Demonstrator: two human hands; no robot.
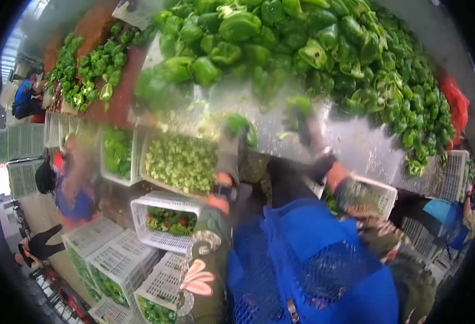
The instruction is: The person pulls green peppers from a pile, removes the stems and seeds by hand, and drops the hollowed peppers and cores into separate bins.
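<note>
My left hand (228, 148), in a grey glove, is closed around a green bell pepper (240, 127) over the near edge of the metal table (351, 137). To its right, my right hand (313, 132) is gloved too and smeared by motion. A blurred green pepper (300, 104) shows at its fingers, and the hand appears closed on it. Beyond both hands rises a large heap of green bell peppers (280, 43), some of them cut open. Pale scraps and seeds are scattered on the metal.
A crate of pale green pepper cores (180, 162) stands left of my left hand, beside a crate of green peppers (117, 151). A white crate (140, 221) and stacked crates (116, 254) are lower left. Co-workers (75, 189) are at the left; another person (442, 216) is at right.
</note>
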